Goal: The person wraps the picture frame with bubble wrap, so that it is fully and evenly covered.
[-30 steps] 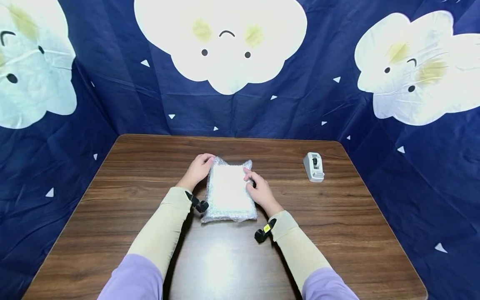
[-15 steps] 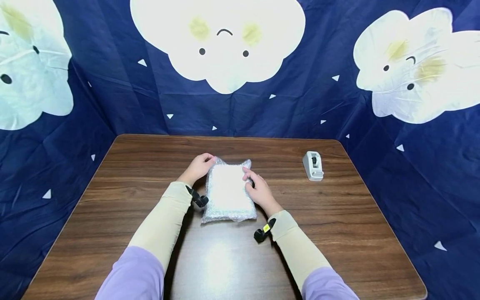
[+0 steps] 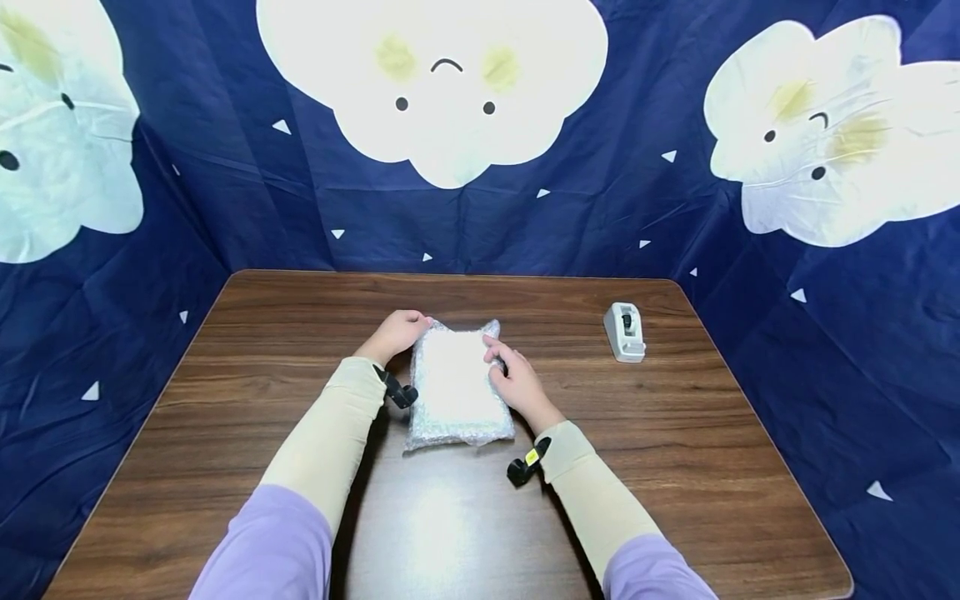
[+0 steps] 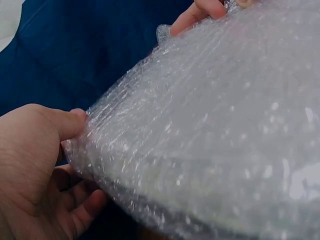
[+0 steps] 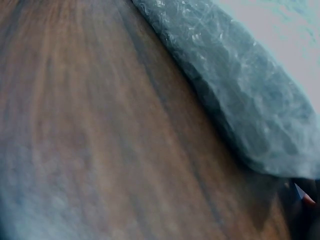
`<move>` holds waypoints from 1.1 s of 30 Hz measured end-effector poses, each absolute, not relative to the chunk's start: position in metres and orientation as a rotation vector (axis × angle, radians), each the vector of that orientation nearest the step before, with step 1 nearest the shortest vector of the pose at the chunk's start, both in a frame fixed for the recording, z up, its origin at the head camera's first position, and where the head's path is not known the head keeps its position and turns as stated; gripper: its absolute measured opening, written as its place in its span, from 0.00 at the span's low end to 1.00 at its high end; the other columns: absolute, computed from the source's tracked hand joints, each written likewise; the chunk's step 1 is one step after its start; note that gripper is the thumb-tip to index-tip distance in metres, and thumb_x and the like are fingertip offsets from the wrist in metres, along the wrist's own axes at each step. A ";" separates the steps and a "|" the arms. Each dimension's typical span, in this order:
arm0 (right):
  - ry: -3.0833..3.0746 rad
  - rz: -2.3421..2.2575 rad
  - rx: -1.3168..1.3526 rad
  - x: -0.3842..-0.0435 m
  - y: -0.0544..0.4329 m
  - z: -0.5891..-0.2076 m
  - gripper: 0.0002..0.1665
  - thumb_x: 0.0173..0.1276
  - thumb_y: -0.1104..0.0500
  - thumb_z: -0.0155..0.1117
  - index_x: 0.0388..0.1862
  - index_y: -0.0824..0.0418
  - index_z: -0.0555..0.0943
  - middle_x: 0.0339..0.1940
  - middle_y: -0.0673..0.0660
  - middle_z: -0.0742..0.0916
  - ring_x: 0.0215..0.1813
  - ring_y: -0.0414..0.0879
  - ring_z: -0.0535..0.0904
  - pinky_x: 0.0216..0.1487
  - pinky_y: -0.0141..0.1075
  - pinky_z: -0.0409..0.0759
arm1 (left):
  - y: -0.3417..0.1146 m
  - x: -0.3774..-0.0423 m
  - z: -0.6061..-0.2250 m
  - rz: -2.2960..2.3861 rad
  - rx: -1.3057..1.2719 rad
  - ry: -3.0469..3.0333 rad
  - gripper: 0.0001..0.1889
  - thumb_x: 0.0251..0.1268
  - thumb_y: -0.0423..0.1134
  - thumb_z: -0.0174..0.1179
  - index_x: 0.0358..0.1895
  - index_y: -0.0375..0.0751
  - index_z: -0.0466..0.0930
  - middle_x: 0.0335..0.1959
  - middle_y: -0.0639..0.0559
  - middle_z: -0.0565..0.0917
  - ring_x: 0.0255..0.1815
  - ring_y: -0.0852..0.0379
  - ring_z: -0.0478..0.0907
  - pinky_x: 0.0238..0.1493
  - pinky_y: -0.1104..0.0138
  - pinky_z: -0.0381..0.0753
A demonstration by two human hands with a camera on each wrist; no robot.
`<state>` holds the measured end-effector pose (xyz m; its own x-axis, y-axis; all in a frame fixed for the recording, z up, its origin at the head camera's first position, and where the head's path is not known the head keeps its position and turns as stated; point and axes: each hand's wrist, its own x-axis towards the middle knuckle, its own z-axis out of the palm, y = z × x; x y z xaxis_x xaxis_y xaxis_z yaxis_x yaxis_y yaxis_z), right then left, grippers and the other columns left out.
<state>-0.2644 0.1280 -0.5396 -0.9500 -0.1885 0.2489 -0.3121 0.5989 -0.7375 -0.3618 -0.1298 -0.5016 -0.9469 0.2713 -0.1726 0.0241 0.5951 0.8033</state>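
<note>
A flat white rectangular package wrapped in bubble wrap [image 3: 454, 383] lies in the middle of the table. At its far left corner, my left hand [image 3: 397, 335] pinches the wrap, thumb on top and fingers below, as the left wrist view shows with the left hand [image 4: 37, 155] close up. My right hand [image 3: 520, 385] is at the right edge towards the far corner, its bent fingers and thumb on the wrap. In the left wrist view, right fingers [image 4: 197, 14] curl over the edge of the wrap. The right wrist view shows mostly the package's crinkled side [image 5: 240, 90].
A white tape dispenser [image 3: 625, 332] stands at the back right of the brown wooden table [image 3: 675, 467]. Dark blue cloth [image 3: 465, 225] with printed clouds hangs behind and along both sides. Black wrist cameras [image 3: 522, 469] are strapped over the cream cuffs.
The far left corner of the package, with my left hand on it, has shifted slightly, and the left wrist has turned a little. My right hand stays almost still.
</note>
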 end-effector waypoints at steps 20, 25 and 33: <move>-2.684 1.280 0.429 -0.264 0.128 -0.538 0.08 0.68 0.63 0.52 0.41 0.53 0.76 0.73 0.46 0.76 0.75 0.51 0.68 0.78 0.52 0.56 | -0.119 -0.355 -0.511 1.521 0.123 2.597 0.11 0.77 0.43 0.56 0.53 0.42 0.72 0.51 0.40 0.79 0.52 0.43 0.74 0.55 0.52 0.72; -2.673 1.279 0.420 -0.265 0.128 -0.538 0.09 0.67 0.64 0.52 0.42 0.54 0.77 0.73 0.45 0.76 0.75 0.52 0.69 0.77 0.52 0.57 | -0.120 -0.351 -0.519 1.625 0.259 2.675 0.12 0.77 0.40 0.56 0.56 0.42 0.68 0.51 0.37 0.78 0.50 0.42 0.75 0.54 0.52 0.73; -2.691 1.261 0.417 -0.264 0.127 -0.538 0.09 0.69 0.63 0.51 0.42 0.53 0.77 0.73 0.45 0.76 0.75 0.50 0.69 0.78 0.50 0.57 | -0.130 -0.326 -0.516 1.352 0.537 2.816 0.07 0.76 0.43 0.57 0.51 0.51 0.79 0.71 0.37 0.58 0.71 0.37 0.55 0.63 0.41 0.65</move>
<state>-0.2642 0.1270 -0.5378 -0.9517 -0.1890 0.2418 -0.3068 0.6103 -0.7304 -0.3263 -0.1304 -0.5160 -0.9422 0.2890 0.1697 0.3131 0.5787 0.7531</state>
